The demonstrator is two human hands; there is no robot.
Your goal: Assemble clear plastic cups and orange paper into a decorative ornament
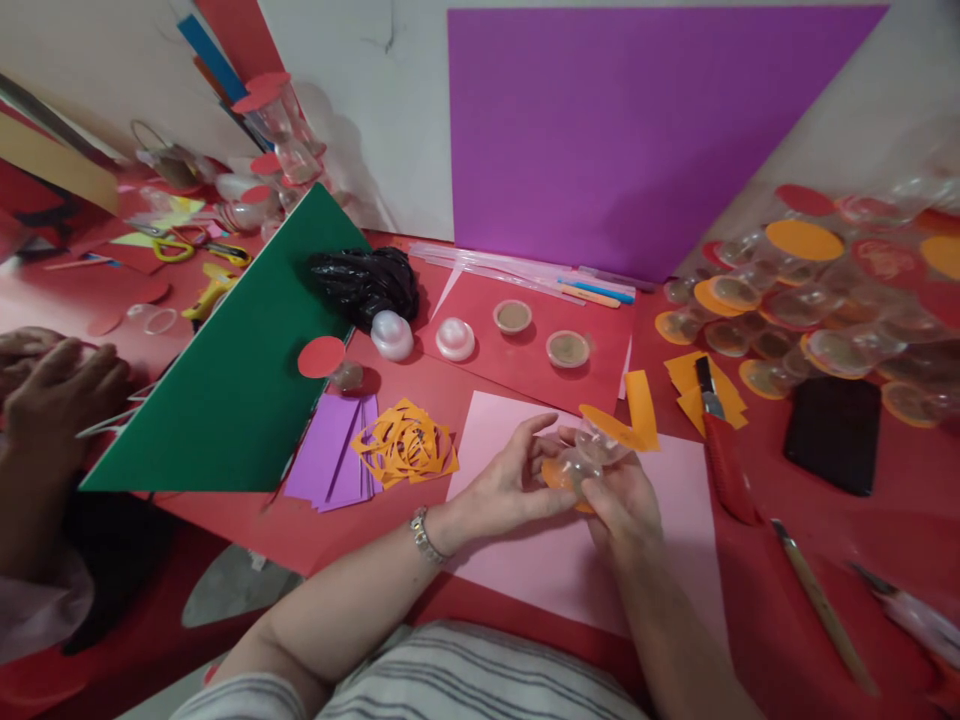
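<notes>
Holding hourglass (588, 457), seemingly within right grip (627, 505)

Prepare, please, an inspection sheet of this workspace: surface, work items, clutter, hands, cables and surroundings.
Surface: red table, with a pink sheet under the work.
Work items: clear double-bulb piece with orange discs; two filled cups on a red sheet.
Clutter: orange cut-outs, purple strips and black bag at left; wooden-handled tool at right.
Hands: left hand and right hand both hold the double-bulb piece.
Cables: nothing certain seen; thin dark line on the wall, nature unclear.
Surroundings: purple board ahead; green board at left, a co-worker's hands beyond it.
</notes>
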